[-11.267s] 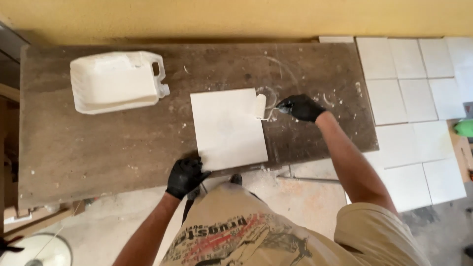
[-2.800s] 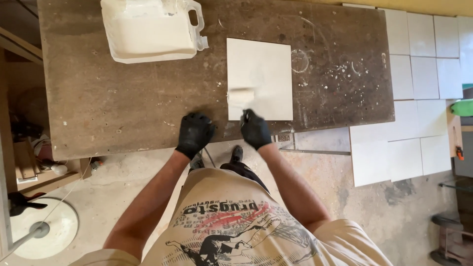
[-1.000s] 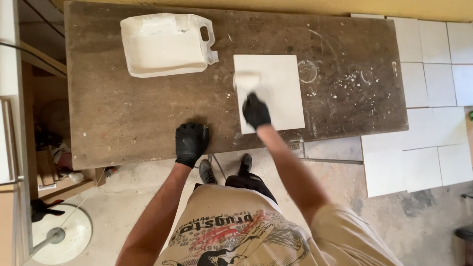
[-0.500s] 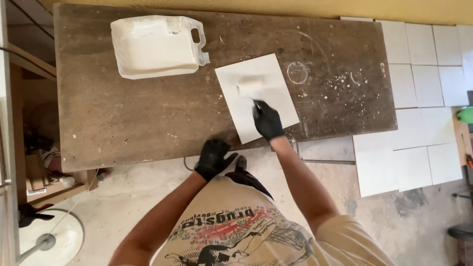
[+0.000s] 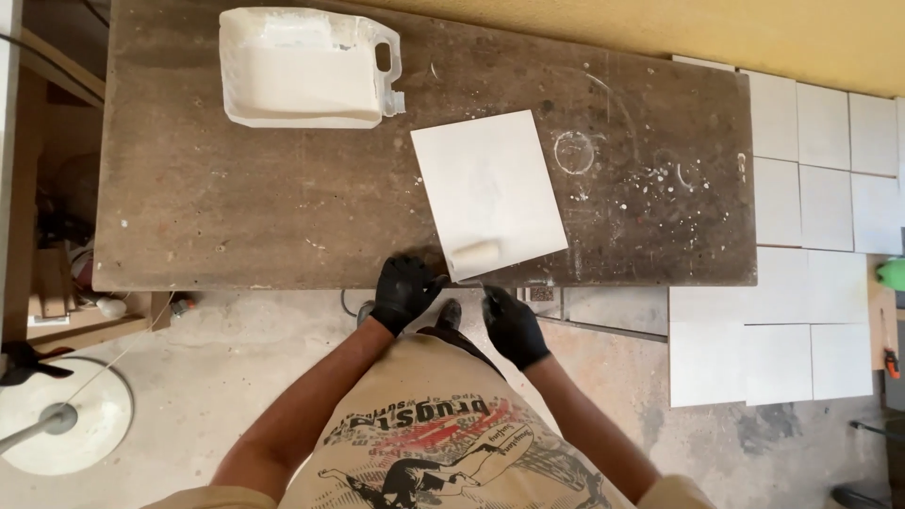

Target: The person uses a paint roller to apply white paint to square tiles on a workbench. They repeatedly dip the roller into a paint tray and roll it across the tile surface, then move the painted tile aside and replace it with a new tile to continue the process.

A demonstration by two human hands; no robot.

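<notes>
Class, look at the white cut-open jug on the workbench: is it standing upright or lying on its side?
Lying on its side. The jug rests flat on the workbench, cut side up, handle pointing right.

Long brown wooden workbench [image 5: 236,207], stained with white specks and rings. Directly on top: cut-open white plastic canister [image 5: 302,68], flat white square tile [image 5: 485,188] near front edge.

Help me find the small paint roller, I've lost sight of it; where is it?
In the head view the roller lies on the near edge of the white tile, just beyond and between the left hand and right hand.
</notes>
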